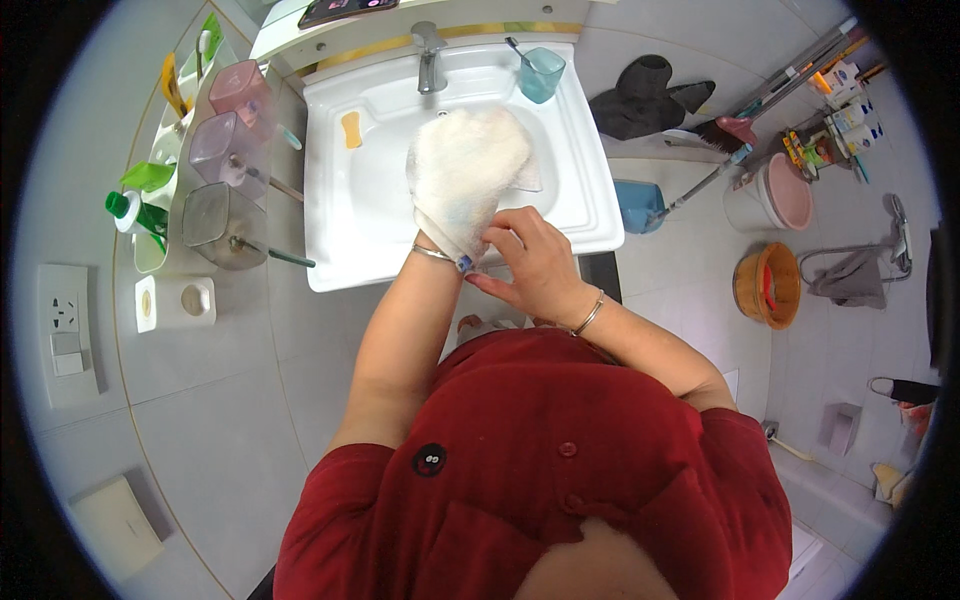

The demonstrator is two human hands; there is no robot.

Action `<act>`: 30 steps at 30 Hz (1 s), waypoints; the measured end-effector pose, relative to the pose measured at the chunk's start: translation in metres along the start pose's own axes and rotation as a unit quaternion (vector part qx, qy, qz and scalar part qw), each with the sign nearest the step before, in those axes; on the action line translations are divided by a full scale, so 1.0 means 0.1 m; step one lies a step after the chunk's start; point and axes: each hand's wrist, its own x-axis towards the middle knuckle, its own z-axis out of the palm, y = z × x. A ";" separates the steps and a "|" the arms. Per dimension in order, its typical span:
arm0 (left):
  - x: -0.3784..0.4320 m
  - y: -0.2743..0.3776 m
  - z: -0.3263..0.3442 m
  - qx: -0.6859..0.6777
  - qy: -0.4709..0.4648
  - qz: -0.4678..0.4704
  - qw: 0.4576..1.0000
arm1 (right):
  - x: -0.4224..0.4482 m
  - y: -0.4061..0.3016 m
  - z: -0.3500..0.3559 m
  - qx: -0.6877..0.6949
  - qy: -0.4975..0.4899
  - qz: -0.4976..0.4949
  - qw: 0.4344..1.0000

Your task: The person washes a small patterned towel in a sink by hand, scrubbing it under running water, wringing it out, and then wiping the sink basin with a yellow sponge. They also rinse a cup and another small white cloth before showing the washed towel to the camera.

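Observation:
A white terry towel [469, 161] is draped over my left hand [457, 180], hiding its palm and fingers; only the wrist with a bangle shows below the cloth. My right hand [532, 259] is at the towel's lower right edge, fingers bent, beside a small blue tag [464, 263]. Whether its fingertips pinch the cloth cannot be told. Both hands are over the front of a white ceramic washbasin [334, 247]. Behind the towel stands a chrome faucet [427, 64].
A yellow soap-like piece [351, 130] lies on the basin's left ledge, a teal cup [541, 75] with a toothbrush at the back right. Left, a wall rack [161, 202] holds cups. A blue dustpan [639, 206] and wooden tub [766, 285] are at right.

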 end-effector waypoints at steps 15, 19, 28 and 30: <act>-0.08 0.01 -0.15 0.226 -0.068 -0.261 0.936 | 0.82 0.66 -1.25 0.571 -0.102 0.299 0.758; -0.06 0.05 -0.18 0.189 -0.010 -0.188 0.964 | 0.78 0.61 -1.39 0.534 -0.119 0.323 0.773; 0.05 0.25 -0.04 0.109 -0.184 -0.295 0.931 | 0.79 0.98 -1.90 0.407 0.116 0.307 0.852; 0.01 0.31 0.11 0.172 -0.079 -0.269 0.944 | 0.73 1.22 -2.17 0.396 0.155 0.312 0.850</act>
